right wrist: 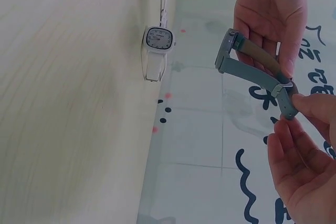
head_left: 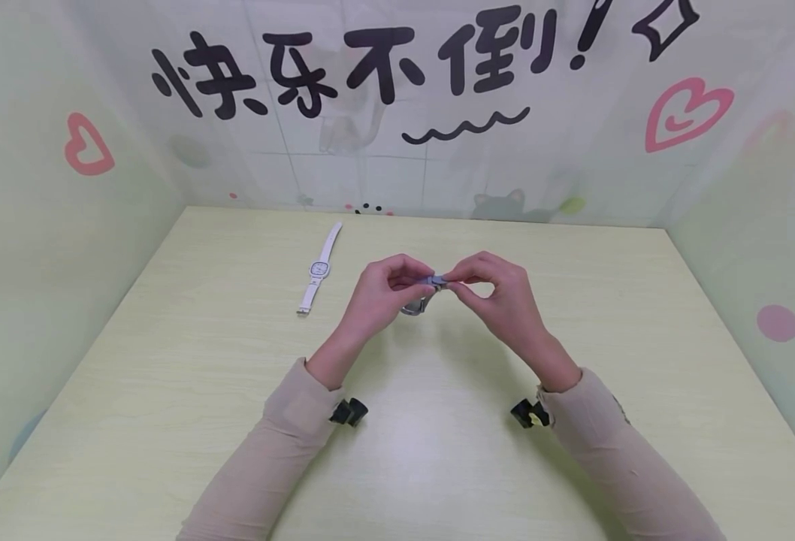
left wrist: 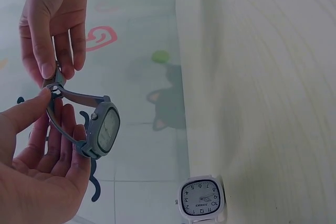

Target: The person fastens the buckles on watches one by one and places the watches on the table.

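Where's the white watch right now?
In the head view, the white watch lies on the table toward the back wall, left of the left hand, which holds a grey watch.

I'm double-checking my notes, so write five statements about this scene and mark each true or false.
1. The left grip and right grip both hold the strap of the blue-gray watch. True.
2. The white watch lies on the table. True.
3. The blue-gray watch rests on the table. False: it is held in the air.
4. In the head view, the white watch is right of the blue-gray watch. False: it is left of it.
5. The dial of the white watch shows numerals. True.
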{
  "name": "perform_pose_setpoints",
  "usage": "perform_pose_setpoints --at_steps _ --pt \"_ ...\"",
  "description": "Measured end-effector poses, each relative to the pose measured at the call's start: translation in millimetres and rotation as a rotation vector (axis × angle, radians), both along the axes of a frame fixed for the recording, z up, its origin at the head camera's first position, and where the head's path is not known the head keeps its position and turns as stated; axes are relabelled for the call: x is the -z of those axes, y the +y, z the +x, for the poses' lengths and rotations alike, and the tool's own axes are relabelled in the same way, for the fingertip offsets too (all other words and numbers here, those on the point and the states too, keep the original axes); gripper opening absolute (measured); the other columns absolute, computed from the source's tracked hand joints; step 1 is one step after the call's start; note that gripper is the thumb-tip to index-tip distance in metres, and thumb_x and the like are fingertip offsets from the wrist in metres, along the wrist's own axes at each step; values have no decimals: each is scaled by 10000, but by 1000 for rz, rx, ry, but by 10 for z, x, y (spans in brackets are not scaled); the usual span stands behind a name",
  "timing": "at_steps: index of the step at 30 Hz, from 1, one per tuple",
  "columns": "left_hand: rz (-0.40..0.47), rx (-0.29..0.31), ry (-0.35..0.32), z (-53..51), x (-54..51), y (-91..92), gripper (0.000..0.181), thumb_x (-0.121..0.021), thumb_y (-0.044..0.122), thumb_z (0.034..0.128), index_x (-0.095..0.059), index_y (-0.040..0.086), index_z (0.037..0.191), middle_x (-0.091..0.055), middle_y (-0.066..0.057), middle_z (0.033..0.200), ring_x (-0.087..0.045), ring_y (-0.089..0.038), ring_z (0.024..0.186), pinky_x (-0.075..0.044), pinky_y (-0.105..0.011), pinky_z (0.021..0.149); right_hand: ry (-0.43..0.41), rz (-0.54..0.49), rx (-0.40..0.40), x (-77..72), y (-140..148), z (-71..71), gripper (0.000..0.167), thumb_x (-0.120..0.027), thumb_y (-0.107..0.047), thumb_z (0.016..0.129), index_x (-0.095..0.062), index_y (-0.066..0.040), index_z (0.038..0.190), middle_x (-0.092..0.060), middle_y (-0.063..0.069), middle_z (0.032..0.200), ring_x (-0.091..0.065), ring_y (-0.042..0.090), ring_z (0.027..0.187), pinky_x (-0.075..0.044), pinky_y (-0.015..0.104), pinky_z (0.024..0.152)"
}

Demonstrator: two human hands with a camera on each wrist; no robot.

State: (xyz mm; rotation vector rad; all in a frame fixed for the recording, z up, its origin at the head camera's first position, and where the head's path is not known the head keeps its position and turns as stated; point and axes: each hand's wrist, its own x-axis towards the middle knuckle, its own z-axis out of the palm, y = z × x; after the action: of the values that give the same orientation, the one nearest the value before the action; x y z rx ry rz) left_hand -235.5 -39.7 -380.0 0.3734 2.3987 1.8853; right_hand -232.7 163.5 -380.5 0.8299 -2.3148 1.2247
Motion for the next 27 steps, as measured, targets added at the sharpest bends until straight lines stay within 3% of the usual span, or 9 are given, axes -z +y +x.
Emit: perform_pose_setpoints --at_steps 27 --pt "-19 11 -9 -4 27 50 209 -741 71 888 -703 26 1089 -728 -142 1075 -707 -210 936 -582 -283 874 39 10 9 19 1 -8 99 -795 -29 820 -784 -66 911 -737 46 889 -697 159 845 -603 303 767"
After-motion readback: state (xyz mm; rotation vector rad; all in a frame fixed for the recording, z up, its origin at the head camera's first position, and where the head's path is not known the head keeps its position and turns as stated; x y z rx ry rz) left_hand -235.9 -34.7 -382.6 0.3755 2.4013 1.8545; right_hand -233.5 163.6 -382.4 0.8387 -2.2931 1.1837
